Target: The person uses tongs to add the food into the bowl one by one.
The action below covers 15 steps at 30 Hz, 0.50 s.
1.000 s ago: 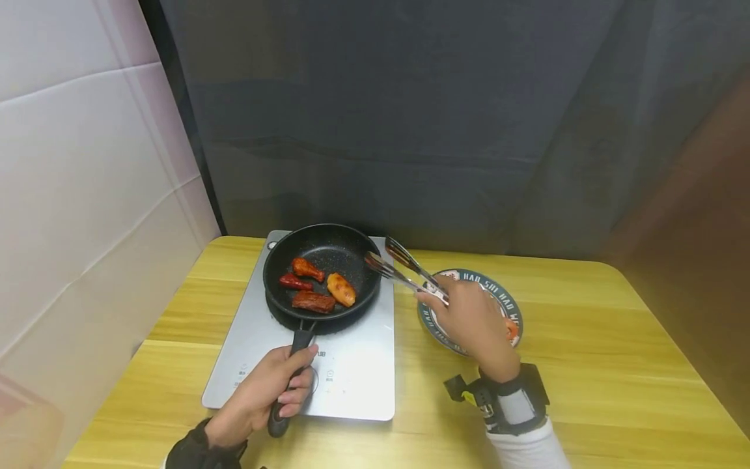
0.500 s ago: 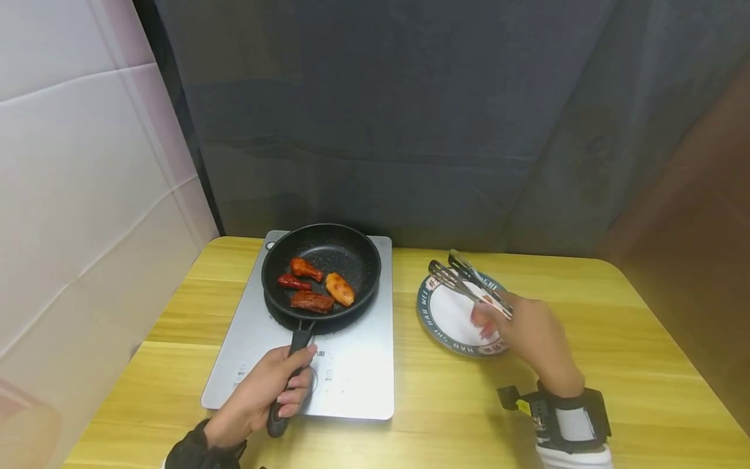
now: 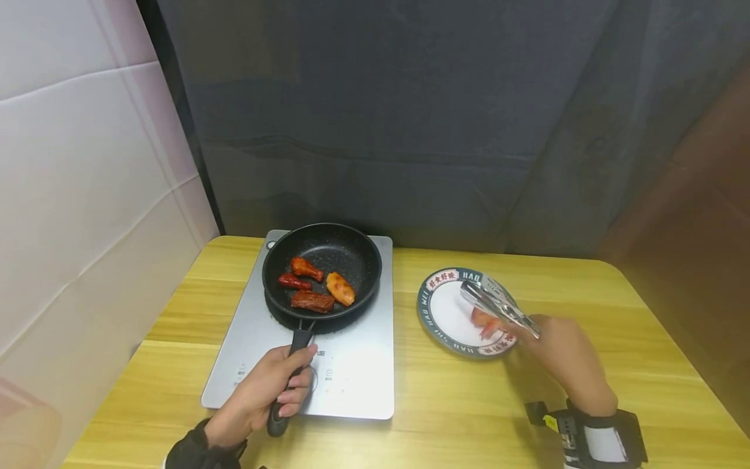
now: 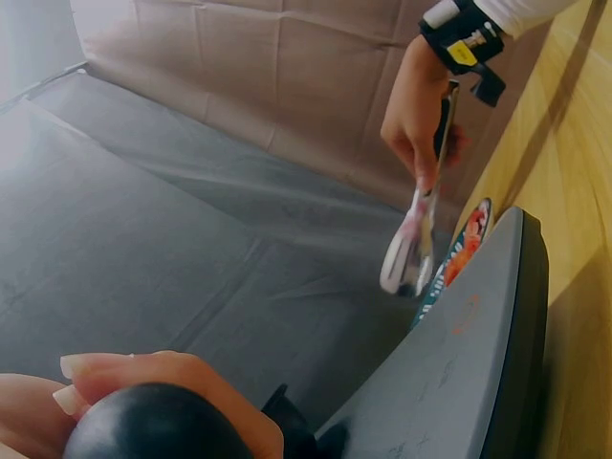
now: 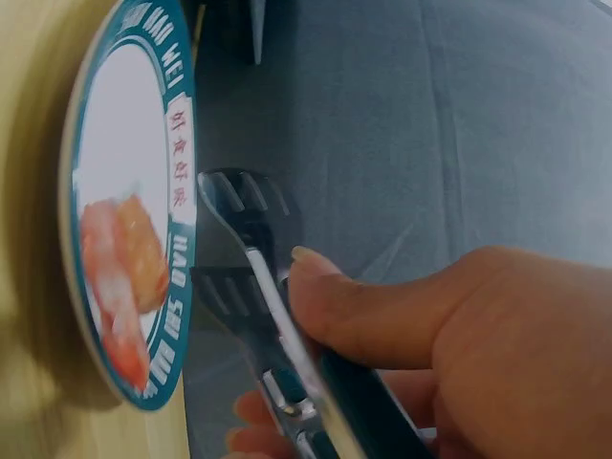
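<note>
My left hand point(image 3: 263, 391) grips the black handle point(image 3: 301, 341) of a frying pan point(image 3: 354, 257). In the pan lie a drumstick point(image 3: 306, 268), a small dark red piece point(image 3: 294, 281), a reddish-brown slab of meat point(image 3: 312, 301) and a yellow-orange piece point(image 3: 340, 289). Over at the right, my right hand point(image 3: 571, 355) holds metal tongs point(image 3: 498, 307), thumb on one arm and fingers on the other. Their slotted tips hover over a plate point(image 3: 441, 318) with lettered rim, a small gap between them. Pink-orange shrimp-like food point(image 5: 113, 296) rests on that plate, partly covered by the tongs in the head view.
Under the pan is a flat silver induction cooktop point(image 3: 357, 384). Everything stands on a yellow wooden table point(image 3: 457, 410). A dark curtain point(image 3: 381, 130) rises behind the table, with a white panel point(image 3: 88, 176) at the left and a brown one point(image 3: 697, 215) at the right.
My right hand has drawn the tongs from the pan's right rim rightward to over the plate, and their tips have come closer together. Left hand and pan stay put.
</note>
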Tool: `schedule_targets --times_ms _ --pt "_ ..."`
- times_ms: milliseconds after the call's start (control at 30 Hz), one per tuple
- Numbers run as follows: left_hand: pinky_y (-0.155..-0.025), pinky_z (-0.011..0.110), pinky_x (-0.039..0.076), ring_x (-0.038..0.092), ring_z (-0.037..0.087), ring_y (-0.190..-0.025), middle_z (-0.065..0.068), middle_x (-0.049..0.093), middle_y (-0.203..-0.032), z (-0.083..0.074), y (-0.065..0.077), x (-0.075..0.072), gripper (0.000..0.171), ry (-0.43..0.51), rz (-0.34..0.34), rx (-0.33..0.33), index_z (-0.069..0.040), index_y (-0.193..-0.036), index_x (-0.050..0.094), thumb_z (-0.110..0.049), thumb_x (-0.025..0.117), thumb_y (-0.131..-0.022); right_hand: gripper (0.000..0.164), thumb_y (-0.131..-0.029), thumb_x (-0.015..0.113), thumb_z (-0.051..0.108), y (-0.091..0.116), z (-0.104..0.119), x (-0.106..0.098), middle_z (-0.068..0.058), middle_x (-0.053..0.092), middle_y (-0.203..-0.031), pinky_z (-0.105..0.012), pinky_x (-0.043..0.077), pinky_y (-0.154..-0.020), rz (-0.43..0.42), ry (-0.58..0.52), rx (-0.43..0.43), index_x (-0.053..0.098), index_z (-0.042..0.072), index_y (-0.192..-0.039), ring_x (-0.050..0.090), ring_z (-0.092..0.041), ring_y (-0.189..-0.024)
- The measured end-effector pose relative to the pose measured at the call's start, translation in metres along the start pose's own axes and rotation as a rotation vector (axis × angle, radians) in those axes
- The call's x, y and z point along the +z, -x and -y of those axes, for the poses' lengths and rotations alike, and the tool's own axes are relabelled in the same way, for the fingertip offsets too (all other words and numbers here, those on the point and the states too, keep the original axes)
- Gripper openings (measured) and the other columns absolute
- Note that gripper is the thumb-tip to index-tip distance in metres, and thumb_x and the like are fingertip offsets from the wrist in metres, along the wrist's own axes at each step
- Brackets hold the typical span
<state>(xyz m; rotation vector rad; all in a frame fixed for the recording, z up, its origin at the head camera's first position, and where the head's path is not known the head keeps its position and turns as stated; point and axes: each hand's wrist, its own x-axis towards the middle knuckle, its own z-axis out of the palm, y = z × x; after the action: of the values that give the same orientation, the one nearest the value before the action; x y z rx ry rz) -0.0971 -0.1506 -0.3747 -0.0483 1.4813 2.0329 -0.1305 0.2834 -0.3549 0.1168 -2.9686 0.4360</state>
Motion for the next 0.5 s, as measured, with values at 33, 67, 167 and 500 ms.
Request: schedule_targets --times_ms 33,67,167,500 --pt "-0.033 0.017 0.027 0.029 0.002 -0.038 -0.006 0.031 -0.058 0.0 0.0 0.0 0.035 -0.002 0.0 0.0 -0.005 -0.084 0.033 -0.031 0.048 -0.101 0.045 -0.092 0.058 0.049 0.002 -0.002 0.0 0.0 0.043 -0.056 -0.03 0.03 -0.043 0.014 0.011 0.019 0.055 0.012 -0.068 0.041 -0.018 -0.051" --pt "-0.033 0.017 0.027 0.029 0.002 -0.038 -0.006 0.031 -0.058 0.0 -0.001 0.0 0.035 -0.007 0.0 0.0 -0.005 -0.085 0.033 -0.031 0.048 -0.101 0.046 -0.092 0.057 0.051 0.005 -0.004 -0.001 -0.001 0.043 -0.056 -0.03 0.03 -0.042 0.029 0.019 0.036 0.055 0.012 -0.068 0.041 -0.018 -0.051" --pt "-0.033 0.017 0.027 0.029 0.002 -0.038 -0.006 0.03 -0.058 -0.001 -0.001 0.001 0.034 -0.016 -0.005 0.0 -0.005 -0.086 0.032 -0.031 0.048 -0.101 0.049 -0.093 0.053 0.055 0.011 -0.007 -0.004 -0.003 0.044 -0.058 -0.031 0.031 -0.041 0.085 0.039 0.09 0.059 0.01 -0.074 0.042 -0.019 -0.051" --pt "-0.034 0.017 0.027 0.029 0.002 -0.038 -0.006 0.031 -0.057 -0.001 0.0 0.0 0.035 -0.017 -0.008 0.0 -0.005 -0.084 0.033 -0.031 0.048 -0.101 0.057 -0.091 0.05 0.061 0.012 -0.003 -0.01 -0.007 0.048 -0.062 -0.033 0.034 -0.041 0.216 0.039 0.188 0.055 0.008 -0.07 0.045 -0.022 -0.054"
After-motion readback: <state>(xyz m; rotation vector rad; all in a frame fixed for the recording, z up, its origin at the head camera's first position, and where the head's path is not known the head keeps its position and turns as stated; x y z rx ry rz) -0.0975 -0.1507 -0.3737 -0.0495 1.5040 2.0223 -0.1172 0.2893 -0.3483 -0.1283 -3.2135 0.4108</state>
